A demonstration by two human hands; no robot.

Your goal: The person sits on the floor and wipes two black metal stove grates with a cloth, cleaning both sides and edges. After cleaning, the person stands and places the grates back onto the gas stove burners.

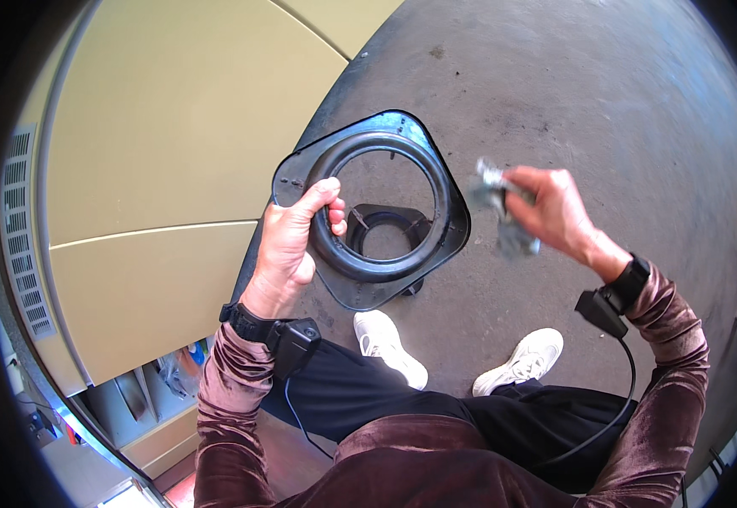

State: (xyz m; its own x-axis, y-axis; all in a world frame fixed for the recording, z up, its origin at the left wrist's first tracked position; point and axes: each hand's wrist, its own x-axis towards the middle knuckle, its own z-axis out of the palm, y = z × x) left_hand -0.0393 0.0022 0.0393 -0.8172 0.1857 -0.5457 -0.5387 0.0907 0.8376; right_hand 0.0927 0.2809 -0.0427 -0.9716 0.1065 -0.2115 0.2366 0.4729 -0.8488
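My left hand (298, 238) grips the left side of the raised ring on a black diamond-turned plate (368, 292) with rounded corners and a large round opening, held up over the floor. Thumb and fingers close round the ring's rim. To the right of the plate and apart from it, my right hand (546, 206) pinches a crumpled pale grey-green cloth (508, 216), blurred. Through the opening and below the plate, a smaller black ring-shaped stand (359, 222) with upright prongs shows on the floor; the plate hides part of it.
Tan cabinet panels (171, 140) with a vent grille (25, 235) stand at the left. Below them an open compartment (121, 400) holds upright dividers and plastic bags. My white shoes (387, 346) rest on the stained grey floor (597, 114). Cables hang from both wrist devices.
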